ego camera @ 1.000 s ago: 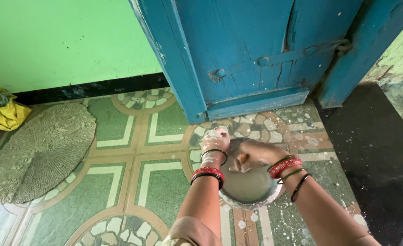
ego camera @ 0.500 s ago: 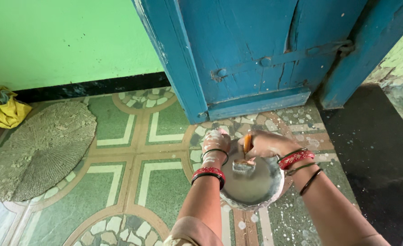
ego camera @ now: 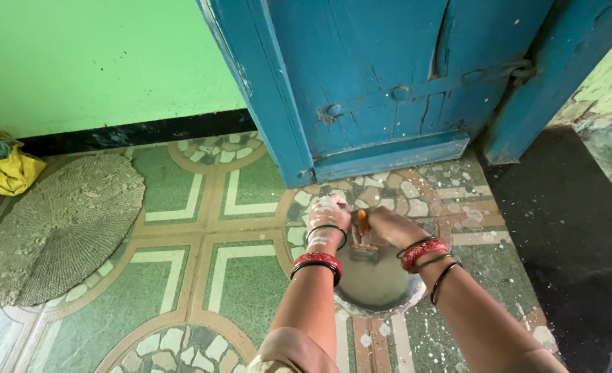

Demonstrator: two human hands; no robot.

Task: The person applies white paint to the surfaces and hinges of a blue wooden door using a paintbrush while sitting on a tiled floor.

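— Where's the brush?
— Your right hand [ego camera: 389, 224] has its fingers clamped on the orange-handled paintbrush [ego camera: 363, 238], bristles down in the metal bowl [ego camera: 378, 287] on the tiled floor [ego camera: 181, 276].
— And the left?
— Your left hand [ego camera: 328, 213], paint-whitened, grips the bowl's rim.

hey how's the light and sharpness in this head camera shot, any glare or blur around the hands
Head view: soft, even daylight with no hard shadows; the metal bowl gives a dull sheen, no harsh glare; left hand and right hand are slightly soft, the brush small and indistinct; the blue door leans from wide-angle distortion.
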